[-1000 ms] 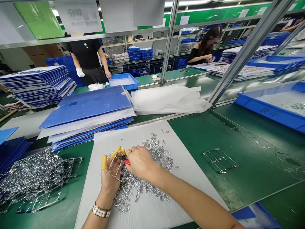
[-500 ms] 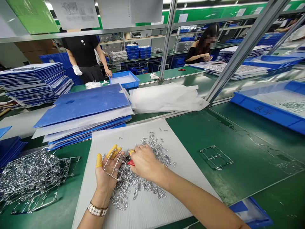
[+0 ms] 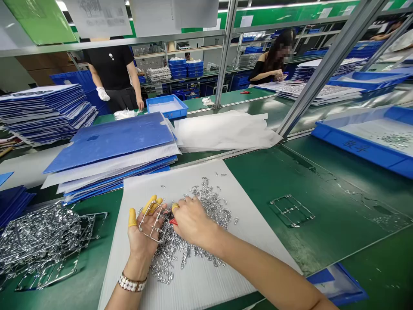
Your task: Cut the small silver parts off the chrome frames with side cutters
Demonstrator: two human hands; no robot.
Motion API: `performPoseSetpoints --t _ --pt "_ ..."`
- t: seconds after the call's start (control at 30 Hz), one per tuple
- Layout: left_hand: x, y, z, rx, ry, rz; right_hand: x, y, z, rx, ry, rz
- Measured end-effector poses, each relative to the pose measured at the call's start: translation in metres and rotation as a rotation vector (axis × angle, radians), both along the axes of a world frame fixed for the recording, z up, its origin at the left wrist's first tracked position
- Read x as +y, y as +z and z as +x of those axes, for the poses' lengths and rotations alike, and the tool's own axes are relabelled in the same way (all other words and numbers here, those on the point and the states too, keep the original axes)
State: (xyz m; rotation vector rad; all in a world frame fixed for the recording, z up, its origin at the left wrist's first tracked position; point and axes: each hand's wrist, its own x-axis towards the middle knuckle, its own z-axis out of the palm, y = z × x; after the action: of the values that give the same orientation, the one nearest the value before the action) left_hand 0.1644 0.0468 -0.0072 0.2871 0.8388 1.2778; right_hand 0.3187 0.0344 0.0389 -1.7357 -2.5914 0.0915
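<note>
My left hand (image 3: 141, 243), palm up with yellow finger cots on several fingers, holds a silvery rectangular metal frame (image 3: 150, 235) with thin crossbars. Wrapped round a red-handled cutter (image 3: 173, 221), my right hand (image 3: 195, 224) is closed at the frame's right side. The tool's jaws are mostly hidden, so its exact kind is hard to make out. Beneath and behind both hands, many small shiny metal pieces (image 3: 209, 202) lie scattered on a white sheet (image 3: 241, 262).
At left is a tangled heap of metal frames (image 3: 41, 241). A single frame (image 3: 292, 210) lies on the green table (image 3: 325, 241) at right. Behind are stacked blue boards (image 3: 112, 133), white sheets (image 3: 222, 131) and a blue tray (image 3: 364, 148). Two people work across the bench.
My right hand has shifted slightly left and stays close to the frame in my left hand. Across the bench, a person's hand has drawn back from the small blue tray.
</note>
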Motion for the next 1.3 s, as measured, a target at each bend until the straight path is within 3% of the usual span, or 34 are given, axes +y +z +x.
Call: performPoseSetpoints --t 0.3,0.7,1.03,1.2,1.3 --pt "0.001 0.0 0.0 0.007 0.039 0.016 -0.006 -0.001 -0.002 -0.01 -0.013 0.044" --pt "0.002 -0.001 0.0 0.032 0.073 0.047 -0.017 0.009 -0.013 0.029 0.055 -0.078" --pt "0.002 -0.003 0.0 0.058 0.109 0.077 -0.018 -0.004 -0.018 0.023 0.113 -0.002" --pt "0.003 0.001 -0.002 0.105 0.107 0.121 -0.019 0.005 -0.002 0.062 0.012 -0.03" --pt "0.001 0.007 -0.006 0.2 0.109 0.229 -0.02 0.004 0.018 0.141 -0.044 -0.025"
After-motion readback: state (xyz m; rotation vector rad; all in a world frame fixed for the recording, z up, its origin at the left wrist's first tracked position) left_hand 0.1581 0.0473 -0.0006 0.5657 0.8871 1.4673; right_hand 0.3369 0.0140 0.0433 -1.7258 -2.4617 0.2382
